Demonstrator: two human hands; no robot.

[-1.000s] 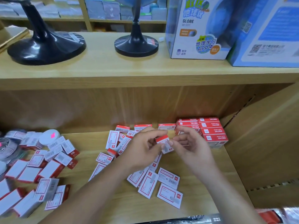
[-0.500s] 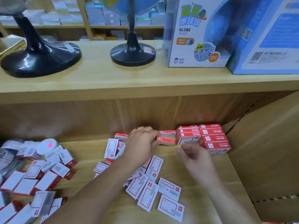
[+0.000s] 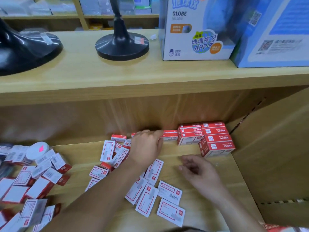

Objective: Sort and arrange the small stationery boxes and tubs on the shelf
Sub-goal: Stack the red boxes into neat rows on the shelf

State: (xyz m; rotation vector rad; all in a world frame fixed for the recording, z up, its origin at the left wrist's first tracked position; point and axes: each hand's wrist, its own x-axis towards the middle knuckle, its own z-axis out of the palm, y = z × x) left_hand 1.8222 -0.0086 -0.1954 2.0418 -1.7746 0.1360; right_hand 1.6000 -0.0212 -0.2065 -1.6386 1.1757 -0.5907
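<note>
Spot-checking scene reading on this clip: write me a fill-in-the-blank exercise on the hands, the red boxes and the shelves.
1. The left hand holds a small red box at the back, just ____ of the neat stack of red boxes.
2. The right hand hovers over the lower shelf and holds ____.
3. The sticker on the round white tub is ____.
4. The carton on the upper shelf reads ____ in English.

Missing words: left; nothing; pink; GLOBE.

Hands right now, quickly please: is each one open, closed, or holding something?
Left hand: holds a small red box beside the stack.
Right hand: open, holds nothing.
</note>
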